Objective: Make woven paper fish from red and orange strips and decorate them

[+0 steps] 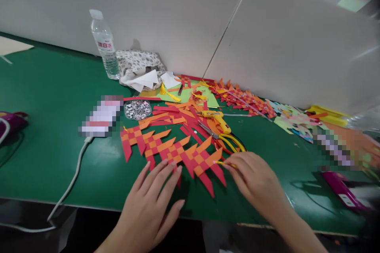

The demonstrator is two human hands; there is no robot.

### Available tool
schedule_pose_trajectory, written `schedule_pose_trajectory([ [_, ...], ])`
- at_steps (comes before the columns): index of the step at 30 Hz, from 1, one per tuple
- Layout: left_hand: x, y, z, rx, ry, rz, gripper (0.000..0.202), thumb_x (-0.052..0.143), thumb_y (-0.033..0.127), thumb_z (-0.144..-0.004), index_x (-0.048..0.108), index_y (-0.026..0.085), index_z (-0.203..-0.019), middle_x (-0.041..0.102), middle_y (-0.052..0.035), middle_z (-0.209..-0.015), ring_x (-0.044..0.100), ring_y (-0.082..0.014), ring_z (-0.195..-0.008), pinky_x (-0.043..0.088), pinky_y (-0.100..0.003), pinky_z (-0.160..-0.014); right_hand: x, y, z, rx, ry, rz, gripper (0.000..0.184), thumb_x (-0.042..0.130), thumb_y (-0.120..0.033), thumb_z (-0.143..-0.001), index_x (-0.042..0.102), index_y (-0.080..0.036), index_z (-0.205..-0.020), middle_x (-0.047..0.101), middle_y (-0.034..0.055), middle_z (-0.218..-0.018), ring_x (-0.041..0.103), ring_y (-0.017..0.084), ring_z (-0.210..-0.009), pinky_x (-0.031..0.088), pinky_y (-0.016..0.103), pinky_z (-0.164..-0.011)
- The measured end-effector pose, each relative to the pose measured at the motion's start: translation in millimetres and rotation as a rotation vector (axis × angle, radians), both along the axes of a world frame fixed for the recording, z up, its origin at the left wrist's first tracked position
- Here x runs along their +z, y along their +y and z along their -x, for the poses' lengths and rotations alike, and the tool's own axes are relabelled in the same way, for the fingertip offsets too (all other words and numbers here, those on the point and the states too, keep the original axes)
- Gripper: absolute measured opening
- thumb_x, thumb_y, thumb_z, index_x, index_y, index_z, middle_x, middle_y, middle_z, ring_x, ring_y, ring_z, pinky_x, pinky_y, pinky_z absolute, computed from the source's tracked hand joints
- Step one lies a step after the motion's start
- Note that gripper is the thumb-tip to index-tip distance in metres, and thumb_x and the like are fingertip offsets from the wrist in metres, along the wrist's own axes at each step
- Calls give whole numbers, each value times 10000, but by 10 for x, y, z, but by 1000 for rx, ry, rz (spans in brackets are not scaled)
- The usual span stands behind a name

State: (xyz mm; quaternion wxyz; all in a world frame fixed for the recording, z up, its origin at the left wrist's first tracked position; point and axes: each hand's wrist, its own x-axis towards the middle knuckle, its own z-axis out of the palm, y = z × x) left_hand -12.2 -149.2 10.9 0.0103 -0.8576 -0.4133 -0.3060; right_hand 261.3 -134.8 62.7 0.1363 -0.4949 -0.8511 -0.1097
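A row of joined woven paper fish (178, 152) in red and orange checks lies on the green table in front of me. My left hand (156, 191) is open with its fingers spread, the fingertips at the lower edge of the row. With thumb and fingers pinched together, my right hand (252, 174) grips a thin yellow cord (219, 162) at the right end of the row; most of it is hidden by the fingers. Scissors (209, 129) with yellow handles lie just beyond that hand. A yellow glue gun (218, 118) lies behind them.
Loose paper strips (175, 116) and a clear tray of googly eyes (137, 109) lie behind the row. Farther back are a water bottle (105, 45), a tissue pack (139, 67) and more woven pieces (243, 99). A phone (102, 116) trails a white cable (77, 166). Purple power strip (341, 191) at right.
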Motion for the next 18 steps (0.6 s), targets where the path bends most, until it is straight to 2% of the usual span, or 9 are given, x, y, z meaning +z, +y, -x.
schedule_pose_trajectory([
  [2,-28,49,142,67,2,8,424,490,337,-883,526,152,-1264,588,-76,-1273,469,-218,-1220,216,-363,-1096,68,-8,-304,-93,-113,27,178,450,-246,-908,610,-184,-862,640,69,-842,570,208,-797,415,347,-728],
  [4,-86,99,268,111,75,12,447,489,321,-884,492,137,-1291,549,-92,-1319,440,-236,-1253,213,-387,-1096,97,3,-597,-154,-225,135,219,454,-273,-892,627,-204,-778,627,53,-753,569,201,-697,418,337,-641],
  [6,-150,134,359,138,148,13,486,487,349,-884,460,131,-1318,515,-96,-1357,409,-255,-1280,204,-403,-1094,117,49,-741,-209,-265,185,201,468,-274,-868,645,-202,-804,636,56,-754,587,205,-685,431,332,-605],
  [7,-178,145,389,138,174,17,494,484,365,-885,456,135,-1321,508,-93,-1365,405,-262,-1282,203,-409,-1090,132,88,-724,-226,-265,176,196,473,-279,-861,650,-196,-850,648,64,-788,598,214,-715,444,340,-623],
  [9,-211,165,421,133,190,33,481,476,386,-888,470,149,-1308,512,-85,-1363,413,-271,-1273,211,-425,-1080,165,187,-497,-223,-216,146,216,456,-283,-873,651,-190,-888,656,68,-815,603,216,-745,462,347,-653],
  [12,-184,257,447,143,156,89,408,453,358,-904,505,175,-1265,555,-77,-1314,465,-275,-1216,269,-453,-1043,147,347,153,-72,-67,171,232,417,-223,-903,645,-188,-895,662,69,-873,610,197,-823,480,333,-729],
  [15,-68,503,488,122,140,195,325,406,286,-929,540,186,-1207,623,-75,-1185,565,-246,-1051,415,-413,-896,-19,478,780,45,50,248,184,441,-223,-907,620,-182,-897,651,75,-898,598,213,-854,486,357,-752],
  [18,70,847,501,102,171,316,269,400,247,-929,586,196,-1117,647,-67,-1040,589,-237,-930,467,-385,-783,-239,606,1149,118,233,303,141,458,-185,-891,581,-184,-959,639,76,-925,587,216,-892,496,356,-765],
])
